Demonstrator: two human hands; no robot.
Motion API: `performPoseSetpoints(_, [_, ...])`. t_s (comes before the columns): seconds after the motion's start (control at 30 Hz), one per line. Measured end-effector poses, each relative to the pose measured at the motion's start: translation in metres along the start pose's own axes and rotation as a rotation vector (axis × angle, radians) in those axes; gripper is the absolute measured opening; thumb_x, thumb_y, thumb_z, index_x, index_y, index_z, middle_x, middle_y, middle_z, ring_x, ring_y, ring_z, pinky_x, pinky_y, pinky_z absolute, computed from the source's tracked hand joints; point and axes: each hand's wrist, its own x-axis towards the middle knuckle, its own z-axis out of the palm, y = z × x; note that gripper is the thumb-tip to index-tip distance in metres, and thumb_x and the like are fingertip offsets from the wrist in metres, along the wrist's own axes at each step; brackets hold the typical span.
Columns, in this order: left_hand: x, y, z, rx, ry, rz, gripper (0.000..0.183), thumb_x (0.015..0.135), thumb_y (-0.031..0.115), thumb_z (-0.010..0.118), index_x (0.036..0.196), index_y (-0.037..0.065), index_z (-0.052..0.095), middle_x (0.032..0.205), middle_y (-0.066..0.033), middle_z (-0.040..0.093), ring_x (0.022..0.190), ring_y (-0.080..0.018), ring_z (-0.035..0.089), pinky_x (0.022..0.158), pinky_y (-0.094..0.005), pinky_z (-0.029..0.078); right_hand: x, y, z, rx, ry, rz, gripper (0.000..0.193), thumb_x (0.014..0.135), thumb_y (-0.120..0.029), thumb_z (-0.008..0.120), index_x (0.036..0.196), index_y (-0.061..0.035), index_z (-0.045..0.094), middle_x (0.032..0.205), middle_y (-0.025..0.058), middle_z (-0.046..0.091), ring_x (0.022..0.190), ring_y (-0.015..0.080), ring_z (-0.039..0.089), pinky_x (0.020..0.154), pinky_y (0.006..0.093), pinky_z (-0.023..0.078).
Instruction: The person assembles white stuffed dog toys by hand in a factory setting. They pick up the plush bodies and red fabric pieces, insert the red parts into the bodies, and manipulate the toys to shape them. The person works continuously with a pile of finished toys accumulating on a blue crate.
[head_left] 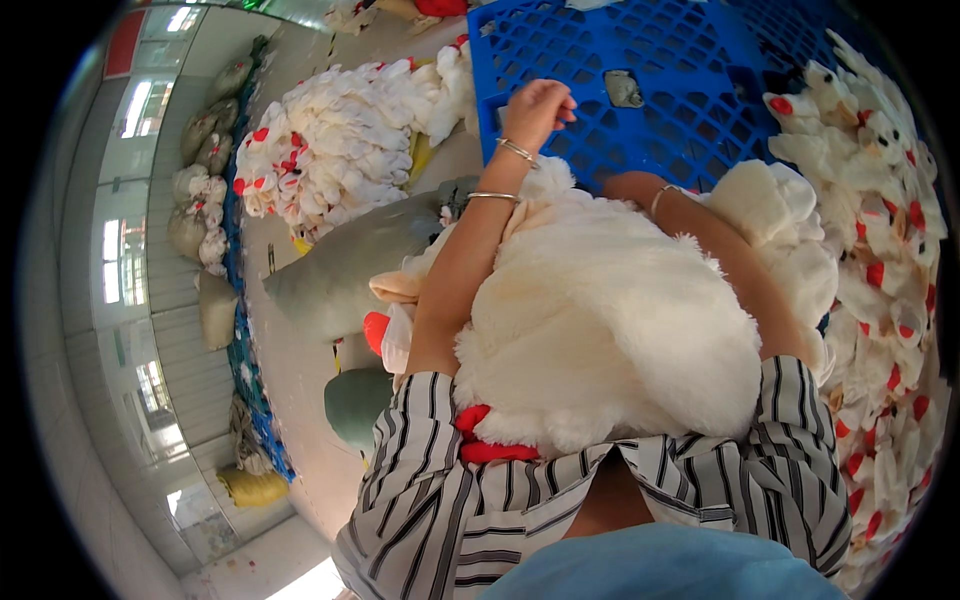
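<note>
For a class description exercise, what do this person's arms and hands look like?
The white, dark-striped fabric left sleeve and right sleeve end near the elbows. Slim, silvery bangles circle the left forearm; another bangle rounds the right forearm. The left hand and right hand wear no gloves.

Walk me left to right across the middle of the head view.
Windowed wall, tan sack, large gray-green sack, left forearm, big cream plush, right forearm, pile of white-and-red plush pieces.

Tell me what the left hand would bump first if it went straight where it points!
Probably the blue plastic grid. The left hand shows right in front of it, but I can't tell how big the gap is.
</note>
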Motion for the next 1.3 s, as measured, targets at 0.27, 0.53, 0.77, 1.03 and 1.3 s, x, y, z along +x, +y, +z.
performPoseSetpoints(0.27, [-0.002,-0.009,0.012,0.329,-0.350,-0.153,0.030,0.092,0.035,0.059,0.100,0.006,0.065,0.090,-0.0033,0.069,0.079,-0.0106,0.066,0.067,-0.0241,0.051,-0.004,0.007,-0.047,0.049,-0.048,-0.236,0.034,0.087,-0.033,0.054,0.106,-0.0101,0.069,0.108,0.0116,0.068,0.100,0.0270,0.062,0.084,0.0370,0.047])
performPoseSetpoints(0.53, [-0.007,0.000,0.006,0.438,-0.443,0.172,0.078,0.085,0.046,0.067,0.143,0.004,0.035,0.126,-0.0126,0.056,0.116,-0.0221,0.053,0.095,-0.0321,0.045,-0.053,0.003,-0.121,0.795,0.973,-0.170,0.026,0.093,-0.023,0.057,0.100,-0.0009,0.068,0.087,0.0056,0.067,0.078,0.0118,0.060,0.070,0.0275,0.048])
performPoseSetpoints(0.77, [-0.022,0.017,-0.007,0.568,-0.805,-0.296,0.056,0.076,0.041,0.070,0.117,0.004,0.065,0.109,-0.0090,0.067,0.098,-0.0171,0.064,0.085,-0.0290,0.049,-0.078,0.021,-0.144,0.848,1.497,0.009,0.027,0.091,-0.025,0.061,0.104,-0.0037,0.071,0.098,0.0067,0.070,0.085,0.0150,0.063,0.077,0.0275,0.050])
performPoseSetpoints(1.03, [0.028,-0.023,-0.043,0.607,-0.381,-0.179,0.047,0.073,0.040,0.069,0.093,-0.002,0.069,0.085,-0.0132,0.068,0.074,-0.0191,0.066,0.066,-0.0309,0.050,-0.099,0.033,-0.159,1.018,1.738,0.142,0.034,0.088,-0.030,0.065,0.104,0.0002,0.069,0.095,0.0088,0.069,0.084,0.0149,0.063,0.076,0.0271,0.050])
performPoseSetpoints(1.3, [0.052,-0.044,-0.030,0.231,0.249,0.452,0.026,0.088,0.025,0.057,0.098,0.002,0.065,0.091,-0.0146,0.067,0.080,-0.0287,0.064,0.071,-0.0361,0.052,-0.065,-0.021,-0.128,0.866,0.923,-0.214,0.062,0.088,-0.044,0.065,0.125,0.0050,0.053,0.115,0.0146,0.060,0.105,0.0202,0.057,0.089,0.0287,0.045])
